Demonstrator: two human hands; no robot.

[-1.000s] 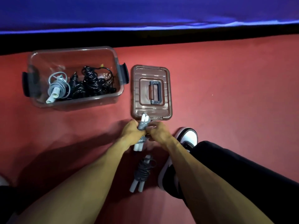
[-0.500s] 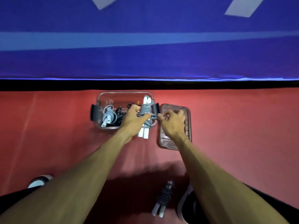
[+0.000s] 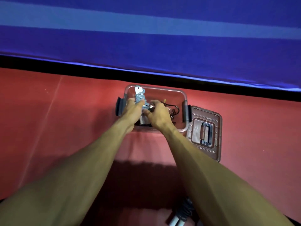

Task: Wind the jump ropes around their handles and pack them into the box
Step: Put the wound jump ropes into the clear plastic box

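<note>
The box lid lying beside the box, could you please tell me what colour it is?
The lid is translucent brown, seen in the head view.

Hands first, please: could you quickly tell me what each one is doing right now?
Left hand: closed around the wound grey jump rope, over the box.
Right hand: pinching the same rope's lower end.

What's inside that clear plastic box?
Inside the clear plastic box: a wound grey jump rope held by both hands, plus black cords. The hands hide the rest.
</note>
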